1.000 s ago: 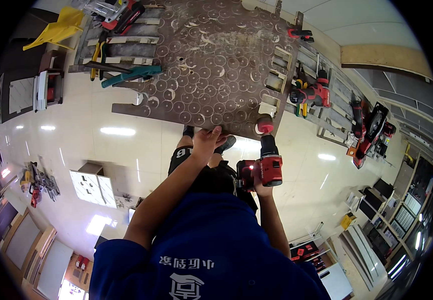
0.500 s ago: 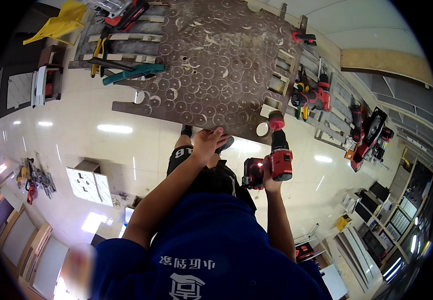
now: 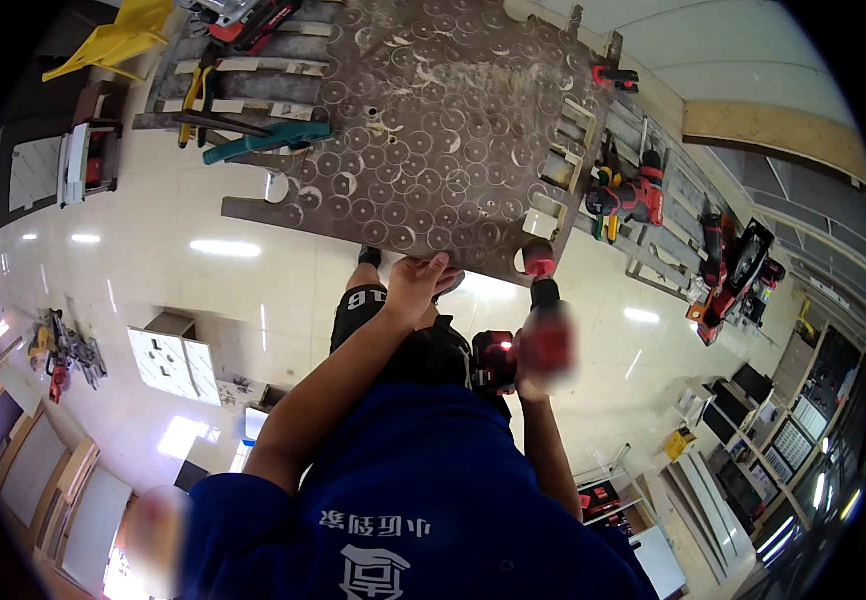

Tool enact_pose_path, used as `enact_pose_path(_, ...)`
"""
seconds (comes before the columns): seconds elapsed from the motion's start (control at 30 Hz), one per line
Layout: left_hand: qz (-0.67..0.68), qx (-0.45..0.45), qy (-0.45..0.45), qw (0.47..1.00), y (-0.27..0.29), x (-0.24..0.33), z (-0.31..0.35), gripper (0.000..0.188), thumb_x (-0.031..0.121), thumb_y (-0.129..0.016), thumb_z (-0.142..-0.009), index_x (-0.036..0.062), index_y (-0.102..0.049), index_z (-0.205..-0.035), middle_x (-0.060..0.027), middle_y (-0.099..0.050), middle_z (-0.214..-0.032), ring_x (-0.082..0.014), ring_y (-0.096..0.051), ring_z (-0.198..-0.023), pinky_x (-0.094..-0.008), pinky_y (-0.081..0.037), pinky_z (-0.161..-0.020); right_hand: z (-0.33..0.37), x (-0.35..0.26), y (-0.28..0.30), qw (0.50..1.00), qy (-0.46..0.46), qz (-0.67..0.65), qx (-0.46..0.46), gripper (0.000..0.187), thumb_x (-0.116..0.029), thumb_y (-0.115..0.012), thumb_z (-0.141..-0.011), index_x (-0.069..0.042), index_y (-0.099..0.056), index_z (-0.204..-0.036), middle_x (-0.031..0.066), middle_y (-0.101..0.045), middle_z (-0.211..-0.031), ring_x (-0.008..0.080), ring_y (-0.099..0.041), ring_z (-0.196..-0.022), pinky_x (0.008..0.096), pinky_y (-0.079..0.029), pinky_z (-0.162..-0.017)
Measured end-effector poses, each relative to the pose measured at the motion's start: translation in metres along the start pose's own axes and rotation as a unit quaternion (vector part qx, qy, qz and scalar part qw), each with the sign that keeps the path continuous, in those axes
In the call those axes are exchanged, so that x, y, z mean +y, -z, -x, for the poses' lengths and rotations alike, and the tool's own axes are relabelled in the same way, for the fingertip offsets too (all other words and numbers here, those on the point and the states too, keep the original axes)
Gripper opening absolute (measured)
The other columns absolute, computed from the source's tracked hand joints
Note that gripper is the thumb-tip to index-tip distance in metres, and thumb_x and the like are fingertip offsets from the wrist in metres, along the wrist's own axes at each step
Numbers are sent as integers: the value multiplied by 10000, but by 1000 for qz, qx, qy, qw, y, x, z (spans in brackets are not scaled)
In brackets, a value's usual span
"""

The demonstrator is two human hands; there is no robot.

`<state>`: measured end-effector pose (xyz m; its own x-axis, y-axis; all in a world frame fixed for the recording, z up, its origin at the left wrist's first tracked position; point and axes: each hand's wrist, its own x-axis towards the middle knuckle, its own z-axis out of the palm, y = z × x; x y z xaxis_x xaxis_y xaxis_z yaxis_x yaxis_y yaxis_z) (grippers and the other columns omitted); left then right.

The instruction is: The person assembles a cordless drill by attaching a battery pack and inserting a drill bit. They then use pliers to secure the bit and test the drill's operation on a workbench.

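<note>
A brown board [image 3: 423, 180] covered in round cut marks lies in front of me. My left hand [image 3: 419, 288] is at its near edge, fingers pointing right and closed against the edge; part of them is hidden. My right hand [image 3: 530, 388] grips a red and black cordless drill [image 3: 545, 345], whose body is blurred. On the drill's front is a red hole saw [image 3: 539, 259]. It points away from me, at the board's near right corner beside a round cut-out. Whether the saw touches the board I cannot tell.
Pliers [image 3: 193, 105] and a teal-handled tool [image 3: 268, 142] lie on slats at the left. Another red drill [image 3: 638, 195] and a circular saw [image 3: 743, 270] sit at the right. A yellow plastic piece [image 3: 118, 40] stands far left.
My right hand has moved the drill slightly left and toward me; its hole saw now overlaps the board's corner cut-out. My left hand has stayed at the board's edge.
</note>
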<state>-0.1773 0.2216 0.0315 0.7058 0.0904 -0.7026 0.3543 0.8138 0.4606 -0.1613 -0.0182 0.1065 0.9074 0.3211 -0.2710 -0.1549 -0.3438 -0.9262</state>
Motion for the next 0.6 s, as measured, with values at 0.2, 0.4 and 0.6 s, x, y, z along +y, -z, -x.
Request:
enact_pose_path(0.2, 6, 21, 0, 1000, -1, 0, -1, 333, 191, -603, -981, -46, -513, -1198, -137, -609, -1167, -263, -661, -1036, -382, -548, -943, 11, -35, 7, 990, -63, -127, -2, 511, -335, -623, -940, 92, -560, -1214, 4, -574, -641, 96, -555, -639, 268, -468, -642)
enact_pose_path(0.4, -252, -62, -34, 965, 17, -9, 12, 307, 216, -652, -938, -29, -587, -1112, -131, -680, -1015, -254, -685, -982, -346, -544, -849, 11, -80, 18, 959, -6, -279, 42, 789, -434, -729, -851, 28, -380, -1387, 182, -620, -1055, 132, -573, -655, 331, -509, -668)
enact_pose_path(0.6, -469, -275, -280, 791, -114, 87, 116, 650, 315, -738, -811, -28, -497, -1307, -229, -566, -1267, -357, -541, -1212, -474, -415, -1019, 5, -144, 7, 990, 31, -139, 4, 662, -422, -750, -821, 58, -510, -1209, 35, -590, -760, 126, -571, -724, 260, -462, -683)
